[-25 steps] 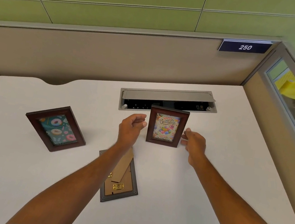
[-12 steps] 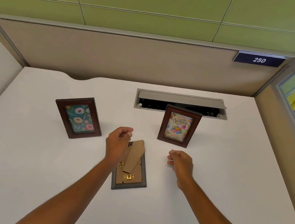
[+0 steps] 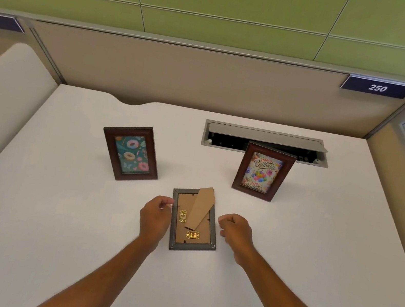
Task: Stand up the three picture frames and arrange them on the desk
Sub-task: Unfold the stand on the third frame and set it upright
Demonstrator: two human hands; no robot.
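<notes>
Two dark wooden frames stand upright on the white desk (image 3: 51,208): the donut picture frame (image 3: 131,153) at centre left and the birthday picture frame (image 3: 263,172) at centre right. A third, grey frame (image 3: 202,245) lies face down between and in front of them, its brown cardboard back and raised stand flap showing. My left hand (image 3: 154,219) rests at the grey frame's left edge, fingers curled and touching the rim. My right hand (image 3: 235,230) hovers just right of the frame, fingers loosely curled, holding nothing.
An open cable tray (image 3: 265,142) is sunk into the desk behind the birthday frame. Beige partition walls (image 3: 182,76) enclose the desk at the back and right, with number tags 249 and 250. A neighbouring desk edge lies at the left.
Both hands left the birthday frame, which stays standing, and drew back toward me to either side of the face-down grey frame. The head view shifted left and down.
</notes>
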